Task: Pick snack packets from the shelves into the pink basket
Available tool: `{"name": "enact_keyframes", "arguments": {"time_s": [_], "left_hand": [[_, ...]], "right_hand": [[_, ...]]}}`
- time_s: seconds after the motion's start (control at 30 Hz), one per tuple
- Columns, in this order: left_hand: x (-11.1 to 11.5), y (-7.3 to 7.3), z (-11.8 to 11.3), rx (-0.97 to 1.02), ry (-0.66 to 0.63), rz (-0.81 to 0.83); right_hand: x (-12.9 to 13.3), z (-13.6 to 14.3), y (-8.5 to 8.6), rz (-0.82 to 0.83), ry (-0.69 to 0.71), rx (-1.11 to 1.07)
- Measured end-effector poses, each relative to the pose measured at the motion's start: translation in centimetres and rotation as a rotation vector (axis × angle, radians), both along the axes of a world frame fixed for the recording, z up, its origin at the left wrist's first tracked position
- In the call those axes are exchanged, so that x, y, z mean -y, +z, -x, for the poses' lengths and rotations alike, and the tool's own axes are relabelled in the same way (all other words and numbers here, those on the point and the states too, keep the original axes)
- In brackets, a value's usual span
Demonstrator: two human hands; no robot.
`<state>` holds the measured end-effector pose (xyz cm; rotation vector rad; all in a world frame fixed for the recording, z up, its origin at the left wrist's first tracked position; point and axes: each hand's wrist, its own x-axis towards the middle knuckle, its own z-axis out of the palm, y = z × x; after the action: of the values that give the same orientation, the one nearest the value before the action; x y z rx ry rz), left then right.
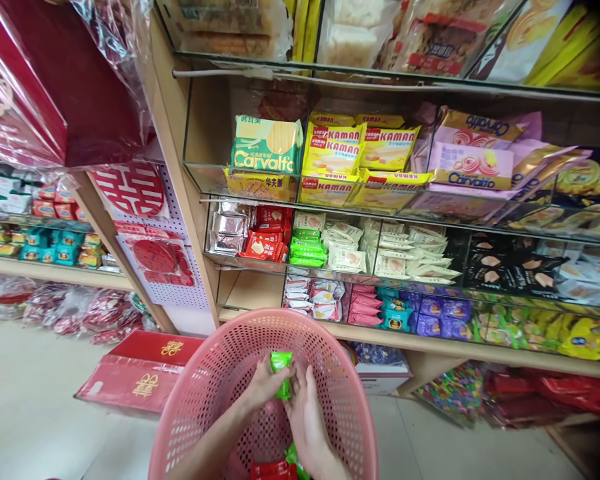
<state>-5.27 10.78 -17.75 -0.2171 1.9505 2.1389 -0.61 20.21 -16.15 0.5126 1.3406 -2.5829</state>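
Observation:
Over a pink perforated plastic basket (353, 393), my left hand (266, 385) pinches a small bright green snack packet (281, 362). My right hand (307, 413) is beside the packet, its fingers stretched out and the palm turned toward it. Whether the right fingertips touch the packet is hard to make out. Low in the basket lie red packets (274, 471) and another green packet (294, 456), partly hidden by my right wrist. Similar green packets (308, 248) are stacked on the shelf beyond the basket.
Divided shelves hold yellow wafer packs (335, 150), cream packets (347, 257), red packets (264, 245) and purple packets (437, 313). A glass ledge (240, 180) fronts a shelf. A red box (140, 370) lies on the floor at left; bagged goods (453, 393) are low at right.

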Motion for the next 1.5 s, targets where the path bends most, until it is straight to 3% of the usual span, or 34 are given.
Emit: {"name": "enact_keyframes", "arguments": {"time_s": [0.17,0.23,0.33,0.47,0.6,0.7,0.8,0.97,1.17,1.37,1.5], "left_hand": [[0.4,-0.7,0.4,0.002,0.053,0.164],[0.4,-0.7,0.5,-0.023,0.077,0.244],[0.2,-0.4,0.4,-0.05,0.041,0.235],[-0.5,-0.2,0.0,-0.024,-0.029,0.208],[-1.7,-0.8,-1.3,-0.039,-0.174,0.284],[-2.9,-1.0,-3.2,-0.083,-0.352,0.519],[-4.3,-0.5,-5.5,-0.097,-0.514,0.85],[-6.6,0.6,-7.6,-0.152,-0.632,1.143],[-8.7,-0.2,-8.0,-0.229,-0.621,1.321],[-9.7,-1.1,-8.3,-0.186,-0.639,1.321],[-9.5,-1.3,-8.3,-0.127,-0.629,1.232]], "right_hand": [[-0.2,-0.4,-0.2,0.059,-0.059,0.025],[-0.2,-0.7,-0.3,0.036,-0.062,0.005],[-0.5,-1.3,-0.5,-0.05,-0.032,-0.027],[-2.4,-1.9,0.5,-0.307,-0.016,-0.107],[-6.6,-2.1,1.9,-0.666,-0.21,-0.304],[-10.2,-2.4,1.8,-0.833,-0.363,-0.366],[-12.7,-3.1,0.2,-0.946,-0.413,-0.344],[-13.2,-3.8,-2.8,-0.968,-0.387,-0.246],[-12.6,-3.4,-3.4,-0.939,-0.368,-0.227],[-12.9,-3.5,-3.9,-0.951,-0.373,-0.244],[-12.9,-3.5,-4.3,-0.939,-0.377,-0.238]]}}
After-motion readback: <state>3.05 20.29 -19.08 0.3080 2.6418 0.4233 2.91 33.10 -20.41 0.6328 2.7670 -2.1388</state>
